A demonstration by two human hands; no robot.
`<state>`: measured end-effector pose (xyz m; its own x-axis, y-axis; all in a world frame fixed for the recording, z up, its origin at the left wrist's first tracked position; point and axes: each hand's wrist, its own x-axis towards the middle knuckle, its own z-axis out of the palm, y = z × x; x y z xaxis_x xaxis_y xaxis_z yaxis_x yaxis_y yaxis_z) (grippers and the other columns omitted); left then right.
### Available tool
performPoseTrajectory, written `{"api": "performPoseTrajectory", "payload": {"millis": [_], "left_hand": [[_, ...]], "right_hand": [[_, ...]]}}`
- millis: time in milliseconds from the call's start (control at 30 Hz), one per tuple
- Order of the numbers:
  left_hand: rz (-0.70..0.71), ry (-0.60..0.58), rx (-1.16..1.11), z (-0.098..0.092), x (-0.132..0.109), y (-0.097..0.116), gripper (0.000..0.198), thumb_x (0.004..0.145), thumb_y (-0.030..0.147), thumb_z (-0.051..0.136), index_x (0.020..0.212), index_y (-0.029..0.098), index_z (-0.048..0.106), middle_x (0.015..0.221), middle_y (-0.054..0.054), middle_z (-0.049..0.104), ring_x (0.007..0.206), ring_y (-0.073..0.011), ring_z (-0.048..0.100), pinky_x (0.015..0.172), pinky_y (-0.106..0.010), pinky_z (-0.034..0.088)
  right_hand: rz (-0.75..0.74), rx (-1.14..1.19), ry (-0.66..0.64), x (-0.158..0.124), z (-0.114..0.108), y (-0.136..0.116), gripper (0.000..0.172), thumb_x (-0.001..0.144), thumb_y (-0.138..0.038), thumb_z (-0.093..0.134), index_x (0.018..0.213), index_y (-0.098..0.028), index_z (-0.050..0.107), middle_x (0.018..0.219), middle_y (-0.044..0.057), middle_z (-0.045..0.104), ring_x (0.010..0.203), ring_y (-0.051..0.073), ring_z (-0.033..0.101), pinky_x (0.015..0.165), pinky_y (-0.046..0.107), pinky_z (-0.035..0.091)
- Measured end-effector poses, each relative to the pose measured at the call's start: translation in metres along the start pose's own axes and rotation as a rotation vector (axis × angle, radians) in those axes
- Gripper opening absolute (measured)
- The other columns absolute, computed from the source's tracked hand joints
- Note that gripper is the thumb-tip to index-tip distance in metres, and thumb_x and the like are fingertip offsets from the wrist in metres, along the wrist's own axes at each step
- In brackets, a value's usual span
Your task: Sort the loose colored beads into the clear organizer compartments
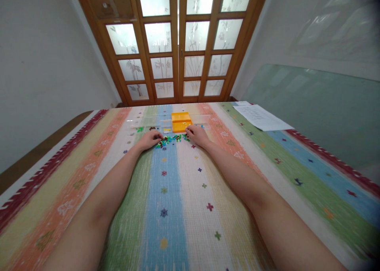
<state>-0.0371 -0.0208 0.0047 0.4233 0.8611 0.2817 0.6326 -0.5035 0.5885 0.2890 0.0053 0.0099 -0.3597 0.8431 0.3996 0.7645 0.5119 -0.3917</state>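
Observation:
Both my arms reach far out over a striped, many-coloured cloth (178, 192) on the table. My left hand (150, 138) rests knuckles-up at the left end of a small heap of tiny coloured pieces (172, 139), fingers curled down onto them. My right hand (196, 135) lies at the heap's right end, its fingers also bent onto the pieces. Whether either hand pinches a piece is too small to see. Just behind the heap stands an orange tray (181, 122), with clear compartments (139, 124) holding a few sorted pieces to its left.
A white printed sheet (261, 116) lies at the far right of the table. Wooden doors with frosted glass panes (178, 45) stand behind the table. A pane of glass (320, 105) leans on the right wall. A white wall runs along the left.

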Motion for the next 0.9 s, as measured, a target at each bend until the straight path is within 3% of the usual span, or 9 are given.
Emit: {"api": "performPoseTrajectory", "payload": {"millis": [200,567,900], "left_hand": [[-0.052,0.027,-0.047,0.0010,-0.0006,0.0006,0.018,0.084,0.034,0.067,0.094,0.022,0.076,0.092,-0.003,0.073,0.082,-0.0182,0.063,0.077,-0.030,0.050],[-0.177,0.171,-0.432,-0.0036,0.0013,-0.0024,0.030,0.078,0.042,0.075,0.094,0.017,0.073,0.093,-0.004,0.072,0.085,-0.0183,0.063,0.083,-0.032,0.048],[-0.296,0.291,-0.640,-0.0056,0.0004,-0.0075,0.040,0.077,0.046,0.080,0.104,0.017,0.075,0.093,-0.005,0.073,0.071,-0.0130,0.056,0.063,-0.026,0.042]], "right_hand": [[-0.002,0.008,-0.003,-0.0009,-0.0001,-0.0001,0.031,0.103,-0.036,0.048,0.088,-0.022,0.071,0.090,0.005,0.074,0.083,0.020,0.062,0.071,0.027,0.036],[-0.021,-0.002,0.003,0.0002,0.0046,0.0042,0.031,0.103,-0.036,0.048,0.086,-0.021,0.069,0.087,0.005,0.072,0.080,0.019,0.060,0.068,0.028,0.032],[-0.026,0.012,-0.005,0.0004,0.0038,0.0035,0.030,0.103,-0.035,0.049,0.088,-0.021,0.070,0.090,0.006,0.073,0.082,0.019,0.060,0.070,0.028,0.033]]}}
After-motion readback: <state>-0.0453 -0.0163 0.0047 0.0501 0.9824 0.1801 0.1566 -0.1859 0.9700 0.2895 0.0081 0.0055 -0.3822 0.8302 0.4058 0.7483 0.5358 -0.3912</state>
